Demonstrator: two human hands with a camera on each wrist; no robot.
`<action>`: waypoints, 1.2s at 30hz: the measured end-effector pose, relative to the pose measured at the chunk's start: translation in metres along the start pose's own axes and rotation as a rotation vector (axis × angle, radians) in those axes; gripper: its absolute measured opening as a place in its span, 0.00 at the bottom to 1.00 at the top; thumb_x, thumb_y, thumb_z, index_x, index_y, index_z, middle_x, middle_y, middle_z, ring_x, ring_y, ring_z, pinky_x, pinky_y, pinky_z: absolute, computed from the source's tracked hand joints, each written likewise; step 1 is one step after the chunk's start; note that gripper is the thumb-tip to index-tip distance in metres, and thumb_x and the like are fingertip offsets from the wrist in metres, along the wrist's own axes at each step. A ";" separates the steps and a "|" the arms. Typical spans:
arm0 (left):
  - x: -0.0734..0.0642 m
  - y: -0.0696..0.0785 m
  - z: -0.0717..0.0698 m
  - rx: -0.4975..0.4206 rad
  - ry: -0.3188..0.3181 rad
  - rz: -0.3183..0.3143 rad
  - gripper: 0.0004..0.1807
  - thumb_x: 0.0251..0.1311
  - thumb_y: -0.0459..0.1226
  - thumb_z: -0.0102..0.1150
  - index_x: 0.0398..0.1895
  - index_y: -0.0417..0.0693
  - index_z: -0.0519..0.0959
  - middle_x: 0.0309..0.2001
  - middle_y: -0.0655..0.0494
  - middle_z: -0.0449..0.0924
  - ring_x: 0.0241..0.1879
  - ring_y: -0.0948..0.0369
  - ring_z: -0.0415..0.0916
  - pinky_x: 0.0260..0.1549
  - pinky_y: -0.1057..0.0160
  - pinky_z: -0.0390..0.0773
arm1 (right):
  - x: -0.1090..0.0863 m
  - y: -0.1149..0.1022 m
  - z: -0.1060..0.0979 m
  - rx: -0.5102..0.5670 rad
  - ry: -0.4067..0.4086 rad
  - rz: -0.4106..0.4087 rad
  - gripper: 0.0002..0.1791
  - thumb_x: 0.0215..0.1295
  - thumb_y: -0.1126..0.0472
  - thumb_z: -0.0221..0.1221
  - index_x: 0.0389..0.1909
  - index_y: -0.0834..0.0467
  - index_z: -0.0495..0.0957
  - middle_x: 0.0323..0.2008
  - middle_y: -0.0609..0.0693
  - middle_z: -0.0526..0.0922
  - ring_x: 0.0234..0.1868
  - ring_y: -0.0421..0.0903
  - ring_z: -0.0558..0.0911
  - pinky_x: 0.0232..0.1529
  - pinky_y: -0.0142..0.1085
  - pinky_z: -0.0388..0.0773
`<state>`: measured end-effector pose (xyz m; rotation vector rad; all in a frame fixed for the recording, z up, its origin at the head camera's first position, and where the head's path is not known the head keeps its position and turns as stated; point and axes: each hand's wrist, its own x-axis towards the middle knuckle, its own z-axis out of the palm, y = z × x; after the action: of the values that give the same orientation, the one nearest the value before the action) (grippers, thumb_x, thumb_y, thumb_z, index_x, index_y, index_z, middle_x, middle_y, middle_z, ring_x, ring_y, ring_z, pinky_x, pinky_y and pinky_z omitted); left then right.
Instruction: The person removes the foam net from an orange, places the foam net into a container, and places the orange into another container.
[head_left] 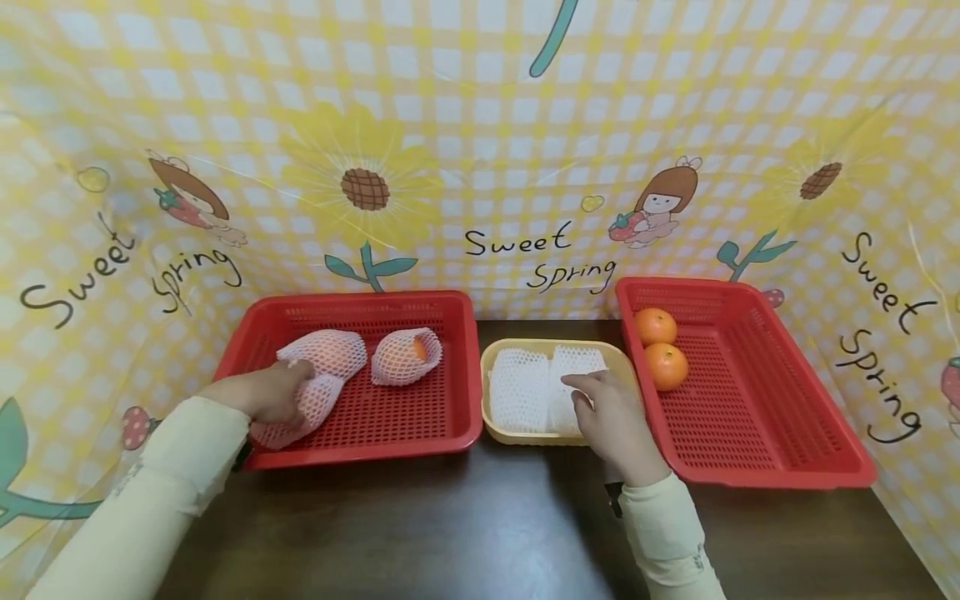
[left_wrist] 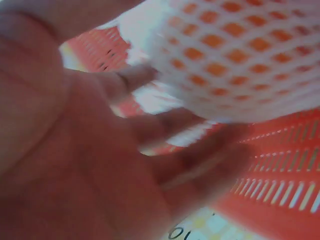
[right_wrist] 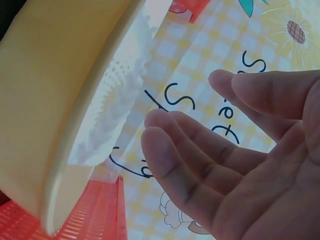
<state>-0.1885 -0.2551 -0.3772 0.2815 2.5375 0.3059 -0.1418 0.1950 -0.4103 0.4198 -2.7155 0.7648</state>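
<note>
In the red basket on the left (head_left: 375, 455), my left hand (head_left: 279, 390) is at an orange in a white foam net (head_left: 321, 402). The left wrist view shows that netted orange (left_wrist: 240, 55) beside loosely spread fingers, not wrapped by them. Another netted orange (head_left: 330, 348) touches it, and a third (head_left: 405, 358) lies apart, orange peel showing at its net's opening. My right hand (head_left: 611, 421) hovers over the cream tray (head_left: 517, 437) with nothing in its relaxed fingers. Flat white foam nets (head_left: 517, 390) lie side by side in that tray.
A second red basket (head_left: 780, 477) stands at the right, with two bare oranges (head_left: 666, 367) along its left wall. The dark tabletop (head_left: 450, 517) runs in front of the containers. Behind them rises a yellow checked cloth (head_left: 510, 150).
</note>
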 end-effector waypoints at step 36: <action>0.030 0.031 0.009 0.078 -0.130 0.006 0.42 0.60 0.46 0.68 0.76 0.51 0.61 0.68 0.18 0.53 0.47 0.41 0.75 0.44 0.40 0.76 | -0.008 -0.009 0.002 -0.007 -0.036 0.010 0.15 0.64 0.72 0.60 0.50 0.61 0.86 0.41 0.60 0.84 0.41 0.57 0.83 0.43 0.52 0.80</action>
<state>-0.2036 -0.2163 -0.3911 0.3289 2.4239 0.1847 -0.1318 0.1881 -0.4102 0.4231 -2.7547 0.7570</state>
